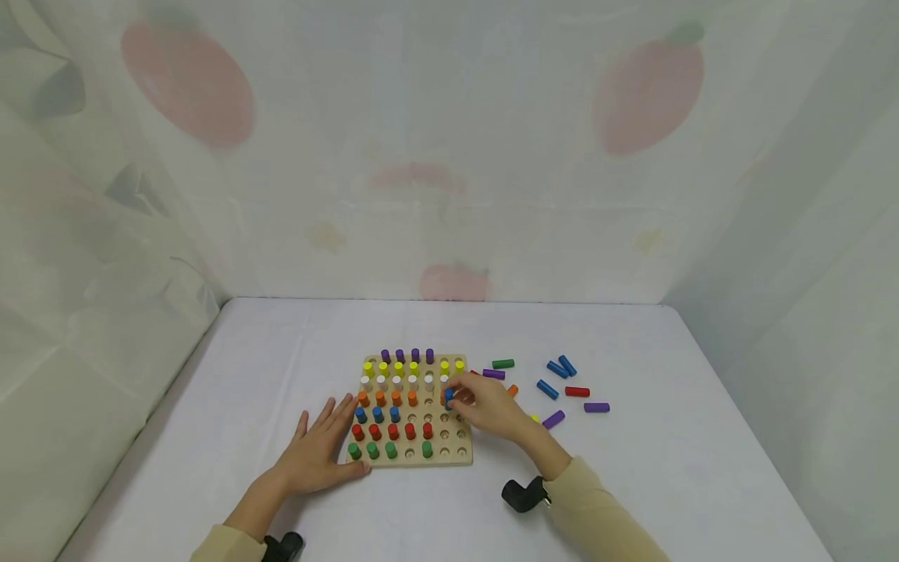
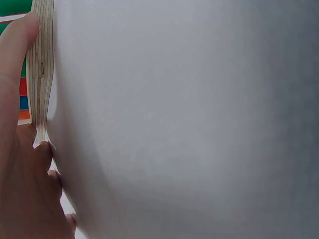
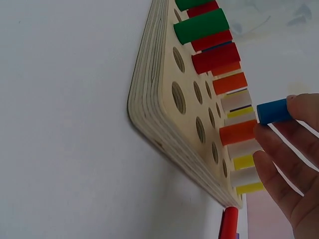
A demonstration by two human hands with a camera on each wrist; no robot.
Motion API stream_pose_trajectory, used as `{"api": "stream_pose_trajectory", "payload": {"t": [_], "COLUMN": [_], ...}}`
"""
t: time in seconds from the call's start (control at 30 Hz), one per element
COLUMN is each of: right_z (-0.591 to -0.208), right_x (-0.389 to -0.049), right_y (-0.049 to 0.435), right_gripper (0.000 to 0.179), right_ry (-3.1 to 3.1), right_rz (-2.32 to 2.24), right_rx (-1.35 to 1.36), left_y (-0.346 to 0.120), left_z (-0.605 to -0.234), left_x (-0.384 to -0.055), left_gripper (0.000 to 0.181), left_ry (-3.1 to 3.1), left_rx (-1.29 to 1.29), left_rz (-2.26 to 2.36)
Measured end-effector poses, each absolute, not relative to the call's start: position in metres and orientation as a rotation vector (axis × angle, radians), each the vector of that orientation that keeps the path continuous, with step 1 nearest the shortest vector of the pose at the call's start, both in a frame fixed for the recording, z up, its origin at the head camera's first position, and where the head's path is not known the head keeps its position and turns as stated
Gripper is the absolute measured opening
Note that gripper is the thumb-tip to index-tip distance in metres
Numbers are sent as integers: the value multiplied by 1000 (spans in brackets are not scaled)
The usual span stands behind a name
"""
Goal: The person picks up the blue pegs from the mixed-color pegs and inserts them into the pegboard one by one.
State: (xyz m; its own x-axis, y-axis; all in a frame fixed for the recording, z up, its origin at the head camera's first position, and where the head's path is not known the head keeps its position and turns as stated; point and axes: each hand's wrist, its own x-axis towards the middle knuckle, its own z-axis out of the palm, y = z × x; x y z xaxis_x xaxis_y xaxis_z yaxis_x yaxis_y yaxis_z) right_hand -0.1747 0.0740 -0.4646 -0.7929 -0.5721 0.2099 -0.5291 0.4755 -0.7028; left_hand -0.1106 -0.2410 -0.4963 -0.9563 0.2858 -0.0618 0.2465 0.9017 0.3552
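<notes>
A wooden pegboard (image 1: pixel 453 460) with rows of round holes stands on the table, partly filled with coloured pegs. My right hand (image 1: pixel 497 407) pinches a blue peg (image 3: pixel 272 111) between thumb and fingertips. That peg is held above the board's right part, clear of the holes, near an orange peg (image 3: pixel 238 132). My left hand (image 1: pixel 314 459) lies along the board's left side with fingers stretched out, its thumb touching the front left corner. Rows of purple, yellow, white, orange, blue, red and green pegs run from back to front. The right hand hides some holes in the head view.
Right of the board lie loose pegs: several blue ones, including a blue peg (image 1: pixel 548 389), a green peg (image 1: pixel 502 364), a red peg (image 1: pixel 577 392) and a purple peg (image 1: pixel 597 407), among others. White cloth covers the table (image 1: pixel 281 336); patterned curtains (image 1: pixel 421 94) stand behind and beside it.
</notes>
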Motion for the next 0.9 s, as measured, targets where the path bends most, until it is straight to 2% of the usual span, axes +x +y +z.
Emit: {"api": "stream_pose_trajectory", "payload": {"t": [0.9], "right_z": [-461], "right_x": [-178], "right_y": [37], "right_gripper": [23], "right_ry": [2566], "right_rz": [-1182], "right_rx": [-1039], "left_y": [-241], "left_z": [-497], "left_x": [-111], "left_gripper": [108], "left_ry": [2944], "left_rx": [416], "left_rz": [538]}}
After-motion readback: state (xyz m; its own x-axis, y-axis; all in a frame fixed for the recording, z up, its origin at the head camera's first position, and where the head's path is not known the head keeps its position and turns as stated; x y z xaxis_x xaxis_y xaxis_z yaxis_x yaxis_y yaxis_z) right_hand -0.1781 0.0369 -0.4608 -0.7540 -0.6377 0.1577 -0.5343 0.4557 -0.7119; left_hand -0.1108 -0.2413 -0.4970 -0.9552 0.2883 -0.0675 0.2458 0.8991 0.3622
